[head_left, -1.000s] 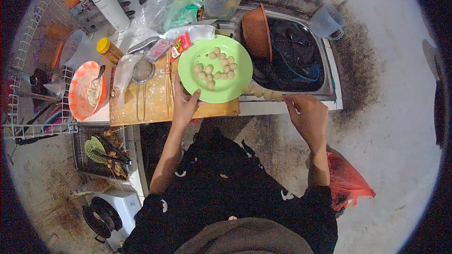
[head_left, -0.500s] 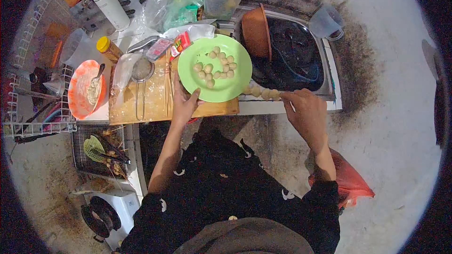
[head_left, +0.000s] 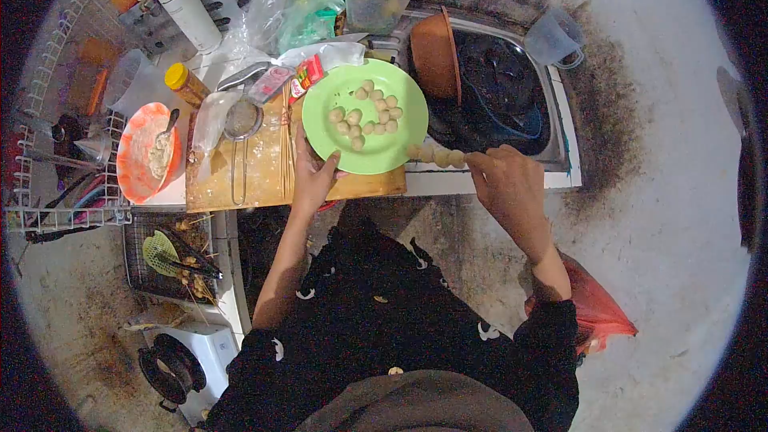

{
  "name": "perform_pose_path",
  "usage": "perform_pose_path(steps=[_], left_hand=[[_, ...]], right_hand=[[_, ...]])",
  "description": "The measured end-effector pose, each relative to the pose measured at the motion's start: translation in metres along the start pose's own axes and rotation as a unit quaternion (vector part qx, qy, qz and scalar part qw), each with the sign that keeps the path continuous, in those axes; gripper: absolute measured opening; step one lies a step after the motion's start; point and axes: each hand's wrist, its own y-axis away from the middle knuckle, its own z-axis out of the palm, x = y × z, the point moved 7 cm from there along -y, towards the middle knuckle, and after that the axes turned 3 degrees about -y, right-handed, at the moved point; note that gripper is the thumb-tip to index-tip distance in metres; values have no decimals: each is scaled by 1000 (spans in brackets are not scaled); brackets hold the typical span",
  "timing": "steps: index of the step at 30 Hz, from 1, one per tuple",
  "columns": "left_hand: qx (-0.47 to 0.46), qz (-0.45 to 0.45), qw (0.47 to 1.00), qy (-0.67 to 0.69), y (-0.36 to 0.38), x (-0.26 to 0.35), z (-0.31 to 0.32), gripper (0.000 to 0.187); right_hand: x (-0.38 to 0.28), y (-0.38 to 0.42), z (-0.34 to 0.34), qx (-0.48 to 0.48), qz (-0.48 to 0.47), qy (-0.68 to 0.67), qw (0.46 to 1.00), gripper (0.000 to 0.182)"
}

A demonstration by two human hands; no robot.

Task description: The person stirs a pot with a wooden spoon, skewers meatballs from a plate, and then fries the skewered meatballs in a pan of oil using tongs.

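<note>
My left hand (head_left: 316,172) grips the near left rim of a light green plate (head_left: 336,88), thumb on top and fingers underneath. Several small pale balls (head_left: 352,124), like meatballs, lie grouped on the plate. In my right hand (head_left: 508,184), closed, is the end of a skewer of balls (head_left: 442,158) that points left, its far end at the plate's right rim. The stick itself is hidden by the balls and my fingers. Under the plate is a wooden board (head_left: 344,186), with thin bamboo sticks (head_left: 286,148) lying left of my left hand.
A small strainer (head_left: 242,122) and an orange bowl with a spoon (head_left: 144,164) are to the left. Behind stand a yellow-lidded jar (head_left: 186,84) and a white bottle (head_left: 188,12). The sink (head_left: 552,124) at right holds a brown basin (head_left: 434,56). Finished-looking skewers lie in a tray (head_left: 144,272).
My right hand has shifted slightly left with the skewer, bringing its far end closer over the plate's rim. My left hand and the plate stay put.
</note>
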Motion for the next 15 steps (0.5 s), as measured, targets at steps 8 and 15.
perform_pose_path(steps=[8, 15], left_hand=[[2, 13, 1000, 6, -1, 2, 1, 74], [0, 1, 1000, 20, 2, 1, 0, 73]], right_hand=[[2, 3, 6, -7, 14, 3, 1000, 6], [31, 24, 25, 28, 158, -195, 968, 9]])
